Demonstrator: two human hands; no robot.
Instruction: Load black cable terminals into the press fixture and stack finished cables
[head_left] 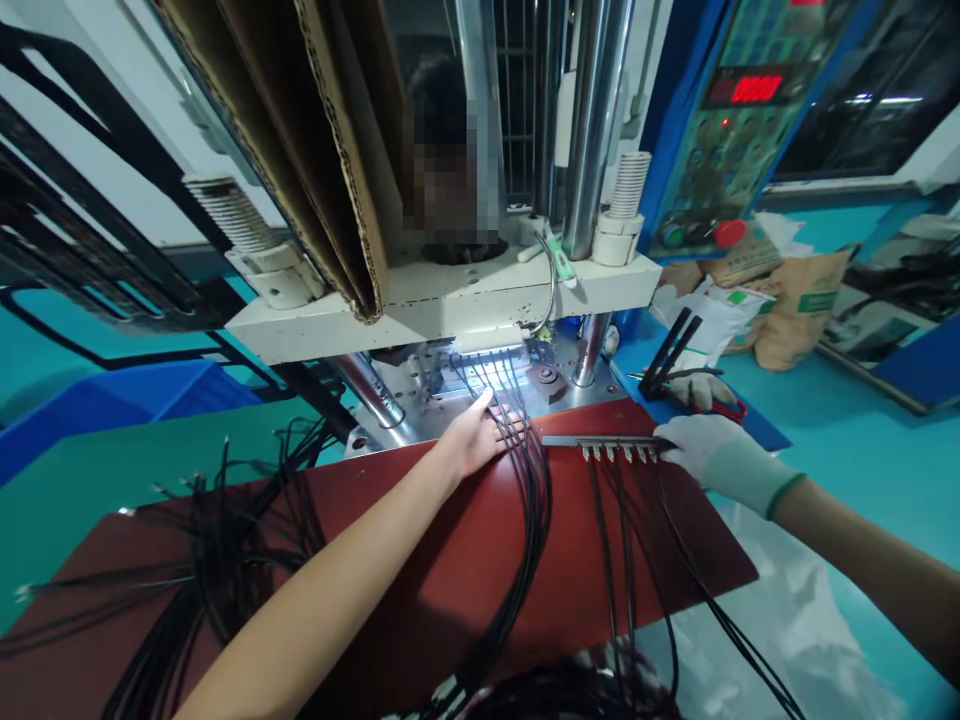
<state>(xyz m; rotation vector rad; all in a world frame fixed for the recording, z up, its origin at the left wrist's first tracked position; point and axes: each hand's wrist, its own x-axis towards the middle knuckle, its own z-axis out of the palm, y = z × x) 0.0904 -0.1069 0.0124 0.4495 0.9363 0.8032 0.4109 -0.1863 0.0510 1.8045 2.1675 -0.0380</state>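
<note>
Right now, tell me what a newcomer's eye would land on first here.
The bare left hand presses a bundle of black cables into the lit mouth of the press at centre. To the right, the gloved right hand holds a metal bar with more cables hanging from it over the red mat.

I see a bundle of thin black cables [525,500] running from the near edge of the red mat up to the lit metal bed of the press, their far ends fanned out side by side under the light. To their right lies a narrow metal bar [600,441], set crosswise and flat, with a row of small plugs along it and more black cables [637,540] trailing near.
</note>
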